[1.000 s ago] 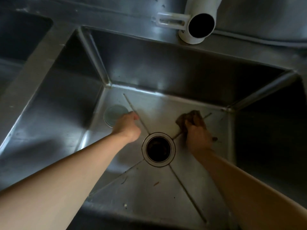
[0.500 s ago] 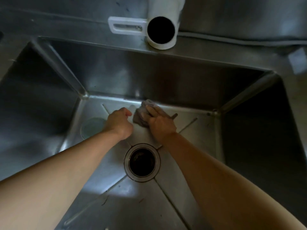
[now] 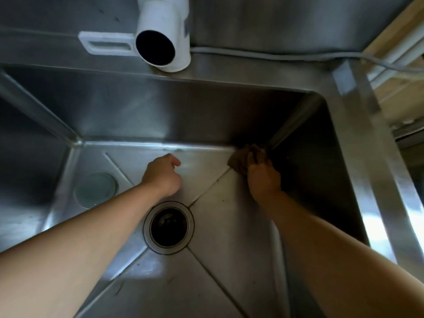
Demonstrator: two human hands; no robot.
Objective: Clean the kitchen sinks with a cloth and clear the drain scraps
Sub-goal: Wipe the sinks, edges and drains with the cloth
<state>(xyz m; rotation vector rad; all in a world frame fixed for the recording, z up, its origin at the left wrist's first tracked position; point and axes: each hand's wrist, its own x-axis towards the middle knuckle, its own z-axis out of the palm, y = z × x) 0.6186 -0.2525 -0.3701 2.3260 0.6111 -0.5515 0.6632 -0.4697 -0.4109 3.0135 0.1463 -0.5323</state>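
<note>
I look down into a deep steel sink [image 3: 229, 260]. Its round drain [image 3: 168, 227] lies in the middle of the floor, dark inside. My right hand [image 3: 263, 180] grips a brown cloth [image 3: 241, 160] and presses it into the sink's far right bottom corner. My left hand [image 3: 161, 174] rests on the sink floor just beyond the drain, its fingers curled under in a loose fist, nothing seen in it. Small dark scraps [image 3: 119, 289] lie on the near floor.
A white pipe spout [image 3: 164, 40] hangs over the back rim. A round clear lid or plug [image 3: 96, 189] lies flat at the floor's left. A grey cable [image 3: 263, 53] runs along the back ledge. Wooden boards [image 3: 394, 72] show beyond the right rim.
My right hand has swept the cloth from the back middle of the floor over to the far right corner. My left hand has stayed near the drain. My view shifted right.
</note>
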